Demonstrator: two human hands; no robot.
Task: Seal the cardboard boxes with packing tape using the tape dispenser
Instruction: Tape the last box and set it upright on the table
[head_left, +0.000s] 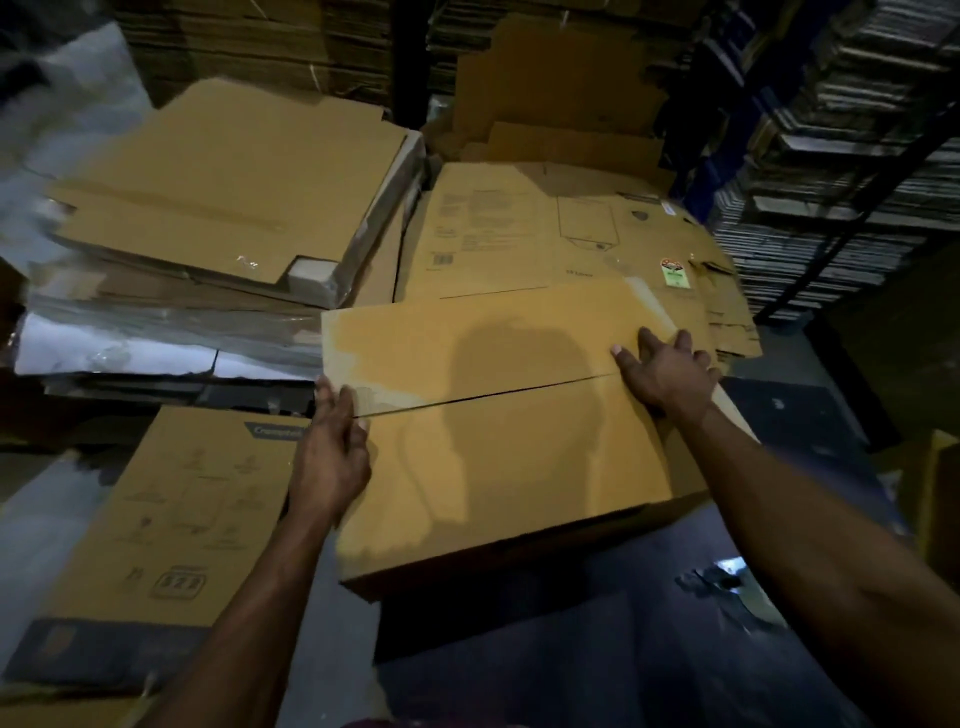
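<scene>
Both flaps of the cardboard box (498, 441) lie closed, the left hand (332, 452) and right hand (665, 374) pressing open-fingered at opposite seam ends.

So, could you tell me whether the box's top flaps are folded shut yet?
Shut but untaped: the box's two flaps meet along a bare seam.

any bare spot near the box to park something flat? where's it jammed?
Free: the floor strip between the printed flat carton and the box, and the dark floor right of the box. The box top is bare between the left hand and right hand. Crowded: the wrapped stack and flattened cartons behind it.
</scene>
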